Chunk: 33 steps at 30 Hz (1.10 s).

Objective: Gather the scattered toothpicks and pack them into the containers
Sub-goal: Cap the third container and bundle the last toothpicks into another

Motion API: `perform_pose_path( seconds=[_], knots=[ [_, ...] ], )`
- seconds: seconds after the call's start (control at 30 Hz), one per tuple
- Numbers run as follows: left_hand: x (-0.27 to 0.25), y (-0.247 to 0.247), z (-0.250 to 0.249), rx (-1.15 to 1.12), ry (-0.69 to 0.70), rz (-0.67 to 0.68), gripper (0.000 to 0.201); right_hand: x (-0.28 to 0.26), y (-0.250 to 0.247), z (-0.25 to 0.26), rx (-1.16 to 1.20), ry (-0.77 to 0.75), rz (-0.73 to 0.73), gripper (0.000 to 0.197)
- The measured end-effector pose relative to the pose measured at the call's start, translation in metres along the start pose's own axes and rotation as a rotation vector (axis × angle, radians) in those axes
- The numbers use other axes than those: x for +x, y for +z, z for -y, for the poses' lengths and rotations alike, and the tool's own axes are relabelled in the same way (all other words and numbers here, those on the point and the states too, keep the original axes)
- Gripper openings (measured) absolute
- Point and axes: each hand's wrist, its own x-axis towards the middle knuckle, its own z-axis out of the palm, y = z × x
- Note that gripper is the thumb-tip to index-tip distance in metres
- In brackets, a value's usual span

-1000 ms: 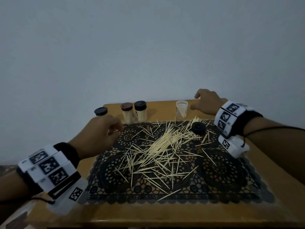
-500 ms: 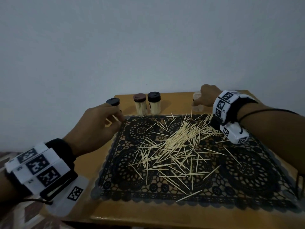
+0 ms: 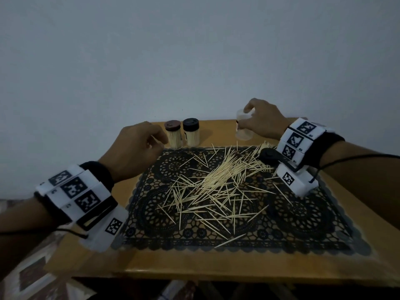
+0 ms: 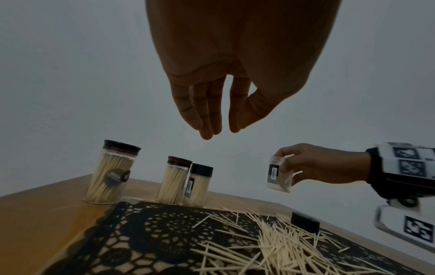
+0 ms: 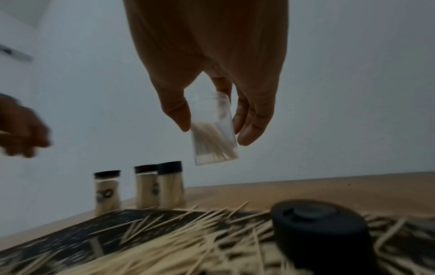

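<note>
Holding the light, slick clear plastic container [image 5: 213, 130] by its sides, my right hand [image 3: 263, 122] is pinching gently. My left hand [image 4: 231, 74] is hanging relaxed, holding nothing, while the thin pale wooden toothpicks [image 3: 218, 182] are needing bundled pinches.

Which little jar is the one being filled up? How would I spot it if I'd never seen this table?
Start at the wooden table with the black lace mat covered in loose toothpicks. At its far right corner the right hand holds a clear jar up in the air. Unlike the three capped full jars standing on the table, it has no lid and holds only a few toothpicks.
</note>
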Motion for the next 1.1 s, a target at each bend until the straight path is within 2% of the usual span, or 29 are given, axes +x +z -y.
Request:
perform_pose_path(
  seconds=[0.17,0.37,0.67,0.9,1.1],
  knots=[
    [0.009,0.009,-0.029,-0.084,-0.024,0.034,0.010,-0.046,-0.001,0.004,0.034,-0.007,0.011,0.040],
    [0.043,0.038,-0.073,-0.136,0.035,0.152,0.013,-0.085,0.013,-0.007,-0.013,-0.032,-0.002,0.041],
    [0.094,0.102,-0.090,-0.010,0.065,0.365,0.024,-0.080,0.000,-0.031,-0.013,0.084,-0.128,0.048],
    [0.121,0.140,-0.114,0.074,0.150,0.488,0.045,-0.082,-0.047,-0.053,0.033,0.143,-0.261,0.044],
    [0.138,0.169,-0.139,0.140,0.268,0.610,0.060,-0.092,-0.062,-0.072,0.059,0.196,-0.250,0.048]
  ],
)
